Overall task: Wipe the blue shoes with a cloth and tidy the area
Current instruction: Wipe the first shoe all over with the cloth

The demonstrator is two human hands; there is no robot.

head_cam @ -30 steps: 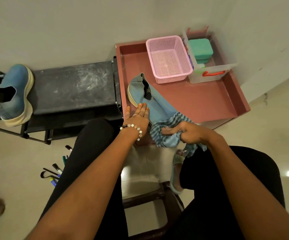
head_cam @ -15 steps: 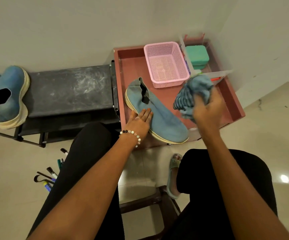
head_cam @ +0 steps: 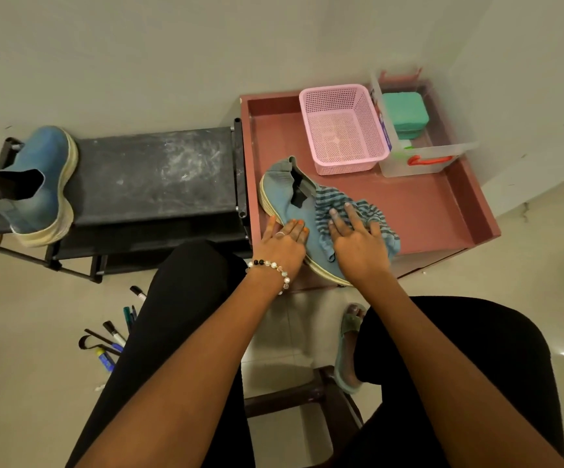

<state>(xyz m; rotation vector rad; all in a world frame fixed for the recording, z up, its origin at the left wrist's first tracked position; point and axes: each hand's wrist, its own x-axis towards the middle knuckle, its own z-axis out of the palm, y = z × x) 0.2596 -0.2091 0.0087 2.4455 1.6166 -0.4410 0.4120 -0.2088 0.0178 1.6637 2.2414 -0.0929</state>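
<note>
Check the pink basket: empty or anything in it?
Empty. The pink basket stands upright in the red tray, and its perforated floor shows bare right across, nothing inside.

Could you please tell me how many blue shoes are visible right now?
2: one blue shoe lies in the red tray under the striped cloth; the other shoe rests on the black rack.

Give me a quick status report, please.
Left hand flat on shoe. Right hand pressing cloth onto it. Nothing in the way.
</note>
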